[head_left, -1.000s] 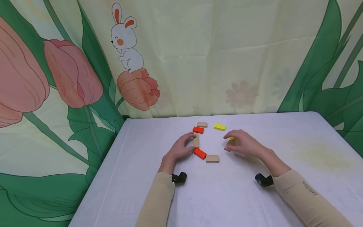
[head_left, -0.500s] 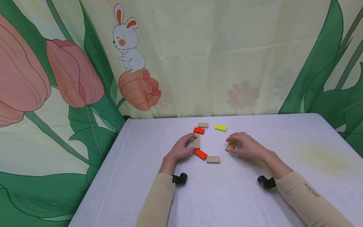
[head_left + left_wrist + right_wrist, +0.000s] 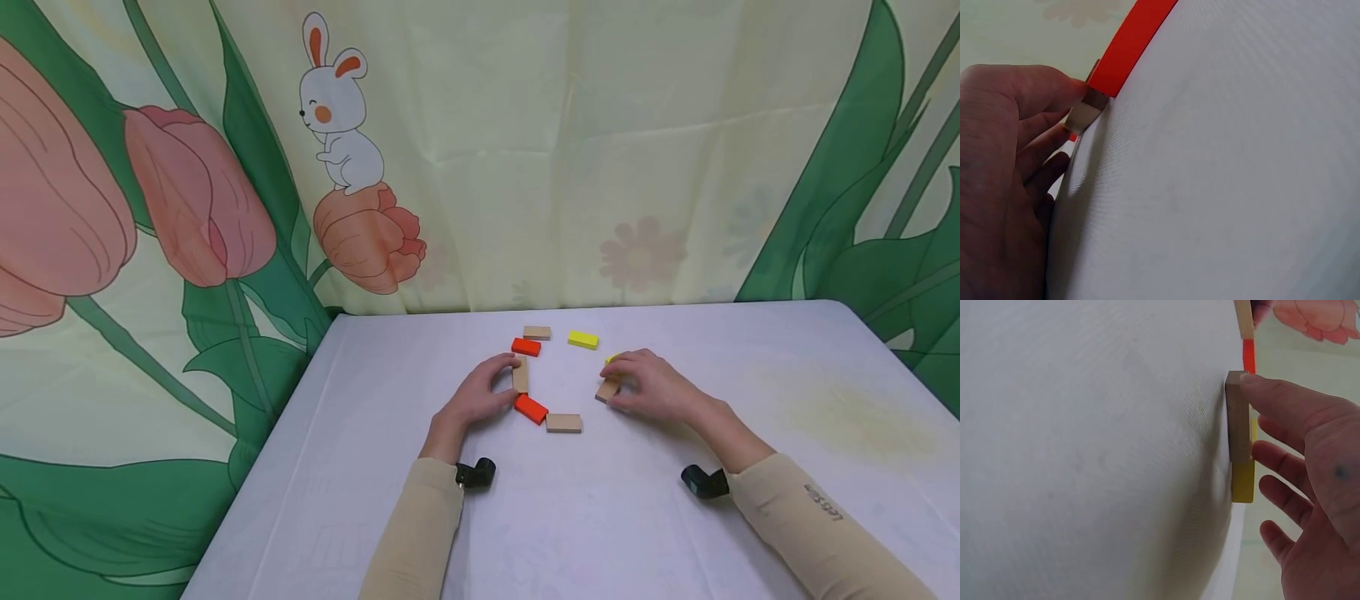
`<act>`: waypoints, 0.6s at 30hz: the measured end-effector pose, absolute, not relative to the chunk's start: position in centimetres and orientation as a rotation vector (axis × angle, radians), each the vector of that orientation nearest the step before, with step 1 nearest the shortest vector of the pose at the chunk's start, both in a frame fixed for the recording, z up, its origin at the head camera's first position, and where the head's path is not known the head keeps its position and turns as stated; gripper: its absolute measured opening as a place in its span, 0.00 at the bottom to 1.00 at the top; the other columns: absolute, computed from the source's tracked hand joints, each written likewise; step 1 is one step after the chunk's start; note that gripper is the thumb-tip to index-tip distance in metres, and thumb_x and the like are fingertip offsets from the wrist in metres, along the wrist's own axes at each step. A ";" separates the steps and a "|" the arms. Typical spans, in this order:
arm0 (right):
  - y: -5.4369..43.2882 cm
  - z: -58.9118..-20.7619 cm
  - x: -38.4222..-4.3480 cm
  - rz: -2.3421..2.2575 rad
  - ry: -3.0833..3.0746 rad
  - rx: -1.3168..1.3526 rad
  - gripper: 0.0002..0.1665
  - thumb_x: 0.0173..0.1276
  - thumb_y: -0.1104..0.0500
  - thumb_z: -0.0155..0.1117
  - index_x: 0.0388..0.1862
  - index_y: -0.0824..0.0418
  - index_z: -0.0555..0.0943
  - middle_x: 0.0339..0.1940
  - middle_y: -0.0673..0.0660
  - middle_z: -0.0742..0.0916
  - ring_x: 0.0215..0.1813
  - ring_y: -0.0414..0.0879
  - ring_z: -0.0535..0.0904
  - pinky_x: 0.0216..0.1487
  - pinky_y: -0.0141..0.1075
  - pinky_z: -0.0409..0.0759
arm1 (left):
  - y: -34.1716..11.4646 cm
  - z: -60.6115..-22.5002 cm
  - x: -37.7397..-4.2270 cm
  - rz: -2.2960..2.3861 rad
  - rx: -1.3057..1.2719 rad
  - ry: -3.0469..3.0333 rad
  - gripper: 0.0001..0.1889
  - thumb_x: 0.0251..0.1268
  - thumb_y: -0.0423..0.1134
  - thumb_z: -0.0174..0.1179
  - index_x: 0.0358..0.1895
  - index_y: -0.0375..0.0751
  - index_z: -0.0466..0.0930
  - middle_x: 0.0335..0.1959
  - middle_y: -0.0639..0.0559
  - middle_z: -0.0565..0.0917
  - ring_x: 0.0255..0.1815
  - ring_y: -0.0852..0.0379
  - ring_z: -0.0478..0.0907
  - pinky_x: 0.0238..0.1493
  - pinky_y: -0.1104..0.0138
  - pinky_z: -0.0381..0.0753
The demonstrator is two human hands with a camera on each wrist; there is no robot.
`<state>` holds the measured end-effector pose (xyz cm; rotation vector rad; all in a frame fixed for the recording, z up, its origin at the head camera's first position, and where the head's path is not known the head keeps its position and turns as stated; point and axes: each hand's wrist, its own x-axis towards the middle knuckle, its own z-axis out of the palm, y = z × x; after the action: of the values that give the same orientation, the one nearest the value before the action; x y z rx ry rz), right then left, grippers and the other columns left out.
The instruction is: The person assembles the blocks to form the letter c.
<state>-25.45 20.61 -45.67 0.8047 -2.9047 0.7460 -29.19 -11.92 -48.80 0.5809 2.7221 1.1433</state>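
On the white-covered table, my left hand (image 3: 483, 390) grips a plain wooden block (image 3: 521, 376) by its two ends, between thumb and fingers. A red block (image 3: 531, 408) touches this block's near end, and another red block (image 3: 527, 347) lies by its far end. My right hand (image 3: 654, 385) holds a second plain wooden block (image 3: 1238, 415), its thumb on the near end in the right wrist view. Just beyond that block is a yellow block (image 3: 1243, 482), mostly hidden by the hand in the head view.
At the front of the curved row lies a wooden block (image 3: 564, 423). Toward the back are another wooden block (image 3: 537, 332) and a yellow block (image 3: 582, 339). A printed cloth (image 3: 510, 167) with tulips and a rabbit hangs behind the table.
The right hand's fingers have drawn in around its wooden block, which has shifted slightly. More of the yellow block behind it shows than half a second ago. The left hand stays in place.
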 end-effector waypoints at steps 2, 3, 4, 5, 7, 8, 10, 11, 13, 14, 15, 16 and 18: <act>20.6 -45.6 -25.5 0.741 -2.917 0.793 0.19 0.60 0.58 0.77 0.51 0.59 0.86 0.55 0.61 0.84 0.60 0.62 0.73 0.62 0.59 0.71 | -11.9 -48.8 -29.2 1.141 0.584 2.726 0.25 0.66 0.41 0.62 0.67 0.48 0.75 0.74 0.51 0.68 0.76 0.50 0.60 0.75 0.54 0.59; 20.6 -45.6 -25.4 0.742 -2.924 0.786 0.19 0.60 0.58 0.77 0.50 0.59 0.86 0.55 0.61 0.84 0.60 0.62 0.73 0.62 0.59 0.71 | -11.9 -48.8 -29.2 1.137 0.586 2.728 0.25 0.66 0.41 0.62 0.68 0.48 0.75 0.74 0.51 0.68 0.76 0.50 0.60 0.75 0.54 0.59; 20.5 -45.6 -25.4 0.744 -2.930 0.782 0.19 0.60 0.58 0.77 0.50 0.58 0.86 0.55 0.61 0.84 0.60 0.62 0.73 0.62 0.59 0.71 | -11.9 -48.8 -29.2 1.135 0.587 2.729 0.25 0.66 0.41 0.62 0.68 0.48 0.75 0.74 0.51 0.68 0.76 0.51 0.60 0.75 0.54 0.59; 20.5 -45.6 -25.4 0.745 -2.935 0.777 0.18 0.60 0.57 0.77 0.50 0.58 0.86 0.55 0.61 0.84 0.60 0.62 0.73 0.62 0.59 0.71 | -12.0 -48.8 -29.2 1.134 0.587 2.729 0.25 0.66 0.41 0.62 0.68 0.48 0.75 0.74 0.51 0.68 0.76 0.51 0.60 0.75 0.54 0.59; 20.5 -45.7 -25.4 0.745 -2.945 0.764 0.18 0.60 0.57 0.77 0.50 0.57 0.87 0.56 0.61 0.84 0.61 0.62 0.72 0.62 0.59 0.71 | -12.0 -48.8 -29.2 1.141 0.592 2.727 0.25 0.66 0.40 0.62 0.67 0.48 0.76 0.74 0.51 0.68 0.76 0.50 0.60 0.75 0.53 0.59; 20.4 -45.7 -25.4 0.746 -2.948 0.761 0.18 0.60 0.57 0.77 0.50 0.57 0.87 0.56 0.61 0.84 0.61 0.62 0.72 0.62 0.59 0.71 | -12.0 -48.8 -29.2 1.143 0.590 2.725 0.26 0.66 0.40 0.62 0.68 0.48 0.76 0.74 0.51 0.68 0.76 0.50 0.61 0.75 0.53 0.60; 20.4 -45.7 -25.4 0.746 -2.950 0.759 0.18 0.61 0.57 0.77 0.50 0.57 0.87 0.56 0.61 0.84 0.61 0.62 0.72 0.62 0.59 0.71 | -12.0 -48.8 -29.2 1.147 0.584 2.722 0.26 0.66 0.41 0.62 0.68 0.48 0.75 0.74 0.51 0.69 0.76 0.51 0.61 0.74 0.53 0.60; 20.4 -45.7 -25.4 0.744 -2.951 0.758 0.18 0.61 0.57 0.77 0.50 0.57 0.87 0.56 0.61 0.83 0.61 0.62 0.72 0.62 0.59 0.71 | -12.0 -48.8 -29.2 1.150 0.583 2.720 0.26 0.66 0.41 0.62 0.68 0.48 0.75 0.74 0.51 0.69 0.76 0.51 0.61 0.74 0.53 0.60; 20.4 -45.8 -25.4 0.737 -2.950 0.760 0.18 0.61 0.57 0.77 0.50 0.58 0.87 0.56 0.61 0.83 0.61 0.62 0.72 0.62 0.60 0.70 | -11.9 -48.8 -29.2 1.150 0.580 2.718 0.26 0.66 0.41 0.62 0.68 0.49 0.75 0.74 0.51 0.68 0.76 0.51 0.60 0.74 0.53 0.60; 20.4 -45.8 -25.4 0.736 -2.948 0.765 0.18 0.61 0.57 0.76 0.50 0.58 0.86 0.56 0.62 0.83 0.61 0.62 0.72 0.62 0.60 0.70 | -11.9 -48.8 -29.2 1.150 0.581 2.718 0.26 0.66 0.41 0.62 0.68 0.49 0.75 0.74 0.51 0.68 0.76 0.51 0.60 0.74 0.53 0.60; 20.4 -45.8 -25.4 0.732 -2.948 0.765 0.18 0.61 0.57 0.76 0.50 0.58 0.86 0.56 0.62 0.83 0.61 0.63 0.72 0.62 0.60 0.70 | -11.9 -48.9 -29.2 1.154 0.585 2.718 0.26 0.66 0.41 0.62 0.68 0.48 0.76 0.74 0.51 0.69 0.76 0.51 0.60 0.74 0.53 0.60; 20.4 -45.8 -25.4 0.726 -2.949 0.765 0.18 0.61 0.57 0.76 0.50 0.58 0.86 0.57 0.62 0.83 0.61 0.63 0.71 0.62 0.60 0.70 | -11.9 -48.9 -29.2 1.158 0.589 2.718 0.25 0.66 0.40 0.62 0.67 0.48 0.76 0.74 0.51 0.69 0.76 0.51 0.61 0.74 0.53 0.60; 20.4 -45.7 -25.3 0.722 -2.949 0.763 0.18 0.61 0.57 0.76 0.51 0.58 0.86 0.57 0.62 0.83 0.62 0.63 0.71 0.62 0.60 0.70 | -11.9 -48.9 -29.2 1.155 0.591 2.719 0.25 0.66 0.40 0.62 0.67 0.48 0.76 0.74 0.51 0.69 0.76 0.51 0.60 0.74 0.53 0.60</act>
<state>-25.33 20.44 -45.73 0.7634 -2.9495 0.7217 -29.24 -11.88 -48.85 0.5915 2.7190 1.1552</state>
